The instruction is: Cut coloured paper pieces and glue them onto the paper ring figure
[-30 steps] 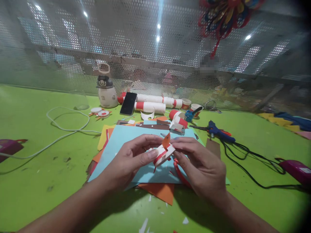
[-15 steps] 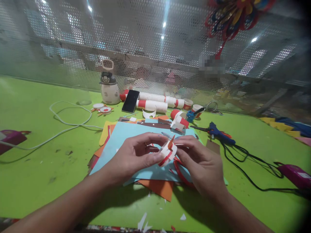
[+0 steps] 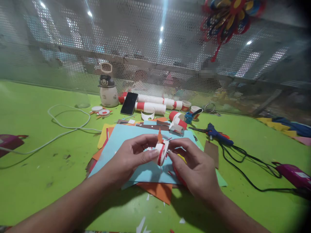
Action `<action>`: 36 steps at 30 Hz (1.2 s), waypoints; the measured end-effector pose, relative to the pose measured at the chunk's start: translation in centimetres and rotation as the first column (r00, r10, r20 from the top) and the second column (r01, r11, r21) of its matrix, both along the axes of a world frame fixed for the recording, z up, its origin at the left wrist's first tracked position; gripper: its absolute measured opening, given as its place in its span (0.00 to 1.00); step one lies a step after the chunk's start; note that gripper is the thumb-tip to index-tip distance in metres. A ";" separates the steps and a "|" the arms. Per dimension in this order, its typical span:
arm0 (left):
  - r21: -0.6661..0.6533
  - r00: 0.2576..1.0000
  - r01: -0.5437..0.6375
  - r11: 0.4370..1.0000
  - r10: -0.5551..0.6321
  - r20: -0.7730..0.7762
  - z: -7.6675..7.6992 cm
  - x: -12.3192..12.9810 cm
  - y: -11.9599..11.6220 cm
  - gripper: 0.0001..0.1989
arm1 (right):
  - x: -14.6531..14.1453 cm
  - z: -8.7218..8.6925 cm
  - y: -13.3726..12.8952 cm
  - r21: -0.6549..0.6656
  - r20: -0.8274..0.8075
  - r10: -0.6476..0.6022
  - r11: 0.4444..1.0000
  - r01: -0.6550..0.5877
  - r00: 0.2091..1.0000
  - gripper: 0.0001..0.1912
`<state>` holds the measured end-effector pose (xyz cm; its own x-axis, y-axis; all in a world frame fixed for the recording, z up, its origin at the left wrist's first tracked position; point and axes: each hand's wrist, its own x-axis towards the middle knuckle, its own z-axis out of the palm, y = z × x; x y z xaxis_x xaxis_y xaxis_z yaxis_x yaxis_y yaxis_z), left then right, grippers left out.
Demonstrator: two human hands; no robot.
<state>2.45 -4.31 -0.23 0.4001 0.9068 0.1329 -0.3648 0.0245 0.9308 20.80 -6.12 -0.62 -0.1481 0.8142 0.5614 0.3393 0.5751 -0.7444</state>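
A small white paper ring with a red band (image 3: 161, 154) is pinched between the thumb and fingers of my left hand (image 3: 136, 153). An orange pointed piece (image 3: 159, 136) sticks up from its top edge. My right hand (image 3: 194, 160) is at the ring's right side, thumb and fingertips close together beside it; what they grip is too small to make out. Under both hands lies a light blue sheet (image 3: 114, 145) on a stack of coloured paper. Red scissor handles (image 3: 179, 176) show partly behind my right hand.
Behind the paper stand a bottle (image 3: 108, 92), a phone (image 3: 129, 103), white-and-red paper rolls (image 3: 152, 108) and cut cups (image 3: 178, 122). A blue glue gun (image 3: 216, 134) with a black cable lies at right. A white cable (image 3: 69, 129) loops at left; paper scraps dot the green table (image 3: 48, 194).
The ring has turned more edge-on and shifted slightly left, its orange piece now upright. My right hand has moved a little left with it. The camera view has shifted slightly.
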 end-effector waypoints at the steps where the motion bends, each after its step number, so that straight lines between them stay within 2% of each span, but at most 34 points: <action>1: -0.003 1.000 0.004 1.000 -0.004 0.010 0.0 0.0 0.0 0.10 | 0.0 -0.2 -0.1 0.012 0.030 0.007 1.000 -0.008 1.000 0.10; 4: -0.016 0.999 0.017 1.000 -0.017 0.029 -0.2 0.1 0.1 0.07 | 0.0 -0.6 -0.3 0.070 0.127 -0.006 0.998 -0.003 0.992 0.20; 7: -0.018 0.999 0.007 1.000 -0.006 0.047 -0.4 0.2 0.1 0.08 | 0.0 -0.5 -0.3 0.137 0.190 -0.027 0.991 0.001 0.981 0.23; 13: -0.036 0.999 -0.001 0.999 0.003 0.045 -0.3 0.2 0.2 0.09 | 0.3 0.1 -0.6 0.131 0.257 0.055 0.987 -0.091 0.965 0.30; 19: -0.030 0.999 0.031 0.999 -0.031 -0.021 -0.1 0.2 0.0 0.10 | 0.3 0.0 -0.5 0.133 0.269 0.028 0.989 -0.066 0.963 0.23; 28: -0.010 0.998 0.035 0.999 -0.036 -0.058 -0.2 0.1 0.2 0.13 | 0.2 0.2 -0.6 0.125 0.253 0.034 0.990 -0.068 0.967 0.20; 36: -0.055 1.000 0.000 0.998 0.000 -0.010 -0.3 0.2 0.1 0.09 | 0.3 0.6 -0.7 0.088 0.277 0.055 0.993 -0.083 0.959 0.19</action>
